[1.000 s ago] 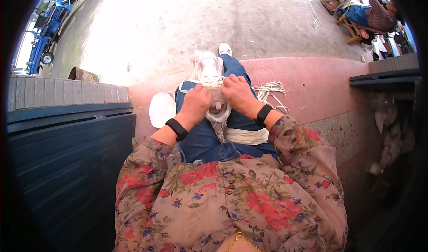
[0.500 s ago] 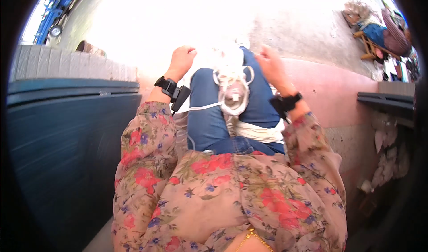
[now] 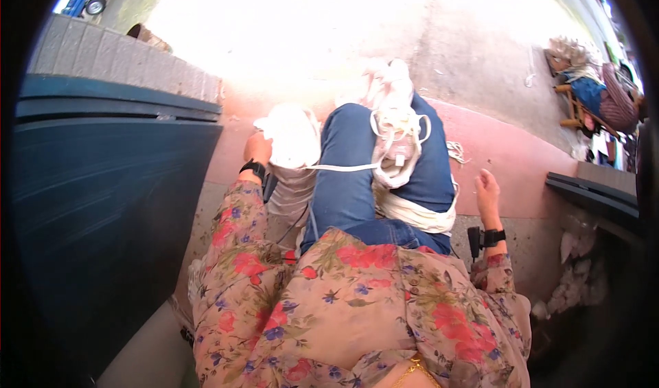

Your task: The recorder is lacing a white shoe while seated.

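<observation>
Across my thighs rests a pale shoe [image 3: 397,144] with loose white laces looped over it. A flat white lace [image 3: 347,168] runs from it over my left thigh to a bright white bundle [image 3: 294,137] on top of a pale, ribbed stand or sack [image 3: 290,199]. My left hand [image 3: 258,149] is at the bundle's left edge, its fingers curled against it and partly lost in glare. My right hand [image 3: 488,192] is lifted off to the right of my knees, fingers stretched out, holding nothing. White cords [image 3: 422,213] lie in a hank across my lap.
A dark blue panel [image 3: 110,202] stands close at my left, below a grey ledge [image 3: 117,58]. Some loose white cord [image 3: 456,152] lies beyond my right knee. At the far right are a wooden chair [image 3: 571,106] with cloths and a dark shelf edge [image 3: 594,189].
Both hands have left the area above the shoe. My left hand went left and down to the white bundle; my right hand moved right and back toward me.
</observation>
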{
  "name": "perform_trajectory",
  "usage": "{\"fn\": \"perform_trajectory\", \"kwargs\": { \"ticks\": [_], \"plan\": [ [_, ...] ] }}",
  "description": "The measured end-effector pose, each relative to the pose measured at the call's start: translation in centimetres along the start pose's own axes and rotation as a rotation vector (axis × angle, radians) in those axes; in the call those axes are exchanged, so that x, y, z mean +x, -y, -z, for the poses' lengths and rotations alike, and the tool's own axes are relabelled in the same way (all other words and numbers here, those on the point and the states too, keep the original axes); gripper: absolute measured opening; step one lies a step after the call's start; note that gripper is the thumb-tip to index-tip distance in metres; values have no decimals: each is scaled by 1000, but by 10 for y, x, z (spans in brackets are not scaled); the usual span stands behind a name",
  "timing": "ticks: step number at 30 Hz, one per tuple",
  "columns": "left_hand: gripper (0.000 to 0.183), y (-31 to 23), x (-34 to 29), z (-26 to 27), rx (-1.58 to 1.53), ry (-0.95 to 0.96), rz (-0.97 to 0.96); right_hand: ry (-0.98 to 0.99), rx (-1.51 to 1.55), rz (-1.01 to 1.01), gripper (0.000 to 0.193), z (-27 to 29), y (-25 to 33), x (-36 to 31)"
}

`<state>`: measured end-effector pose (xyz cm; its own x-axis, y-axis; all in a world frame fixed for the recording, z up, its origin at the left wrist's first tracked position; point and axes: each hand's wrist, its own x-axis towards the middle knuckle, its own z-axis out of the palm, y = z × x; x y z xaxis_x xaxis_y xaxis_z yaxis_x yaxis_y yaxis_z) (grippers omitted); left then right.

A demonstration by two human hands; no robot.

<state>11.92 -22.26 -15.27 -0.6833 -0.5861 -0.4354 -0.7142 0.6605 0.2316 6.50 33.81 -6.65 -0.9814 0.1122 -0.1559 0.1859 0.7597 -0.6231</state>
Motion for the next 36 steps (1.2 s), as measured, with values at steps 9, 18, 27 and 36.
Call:
{"fn": "perform_trajectory", "kwargs": {
  "ticks": [9,18,27,36],
  "plan": [
    [23,8,-34,106,-194,-489,-170,292,182,507,16,-45,174,-6],
    [9,-135,-203,191,-311,-521,-935,695,279,836,40,-143,328,-85],
    [30,-36,-109,25,-979,52,-569,882,532,552,41,-94,301,-69],
    [18,-91,-145,97,-595,449,-192,767,1232,193,47,-103,252,-45]
  ]
}}
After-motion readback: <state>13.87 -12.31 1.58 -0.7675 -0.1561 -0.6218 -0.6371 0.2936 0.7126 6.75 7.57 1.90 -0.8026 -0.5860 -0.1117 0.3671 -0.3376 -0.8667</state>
